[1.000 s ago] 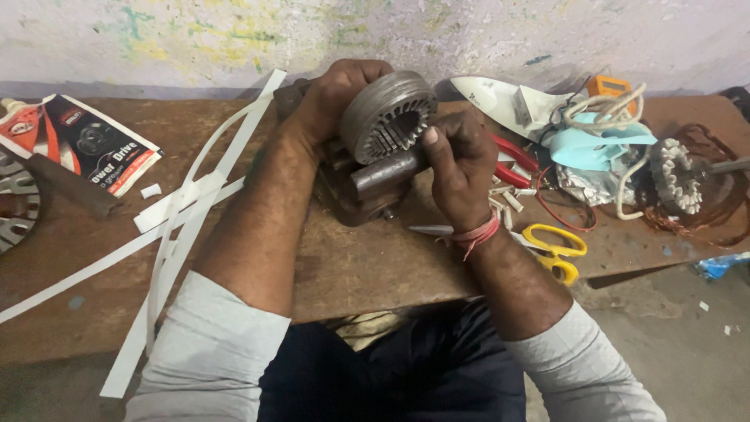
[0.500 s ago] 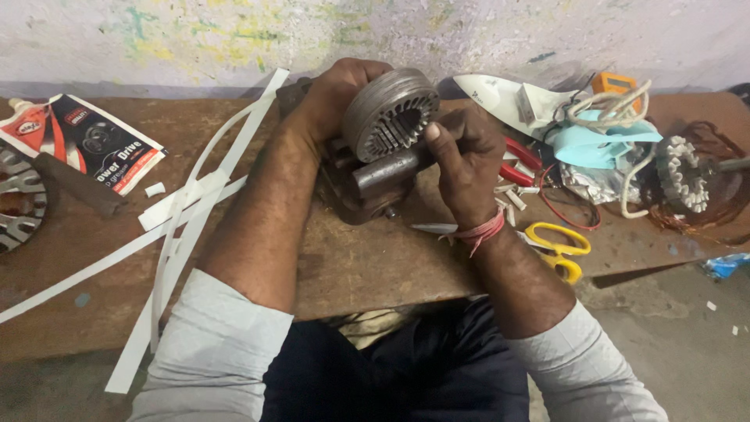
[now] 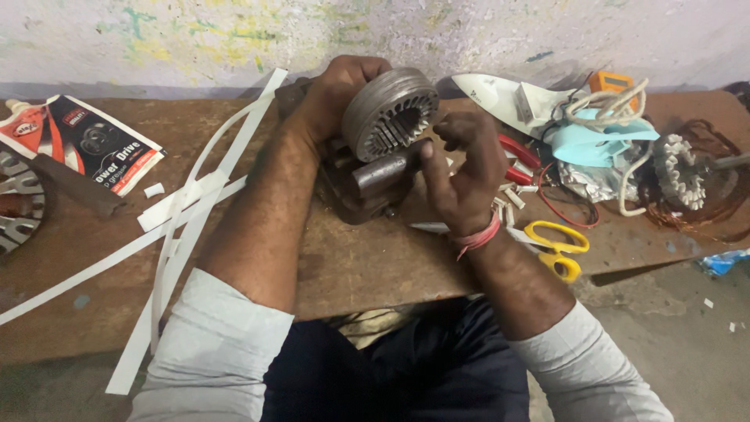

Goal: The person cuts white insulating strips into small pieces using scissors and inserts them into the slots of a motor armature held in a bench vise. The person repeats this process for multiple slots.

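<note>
A grey slotted motor stator (image 3: pixel 388 112) is tilted up on a dark metal vise (image 3: pixel 367 187) at the middle of the wooden bench (image 3: pixel 344 258). My left hand (image 3: pixel 336 94) wraps around the stator's back and left side and holds it. My right hand (image 3: pixel 461 168) is at the stator's lower right rim, thumb against the vise bar, fingertips pinched together near the slots. What the fingertips pinch is too small to tell.
Long white paper strips (image 3: pixel 187 211) lie left of my arm. A red and black packet (image 3: pixel 86 144) and a dark file (image 3: pixel 74 187) sit far left. Yellow-handled scissors (image 3: pixel 555 246), red pliers (image 3: pixel 519 156), a white and teal iron (image 3: pixel 547 117) and a wound rotor with copper wire (image 3: pixel 683 176) crowd the right.
My right hand has slid slightly down and right along the stator rim. The left hand keeps its hold on the stator.
</note>
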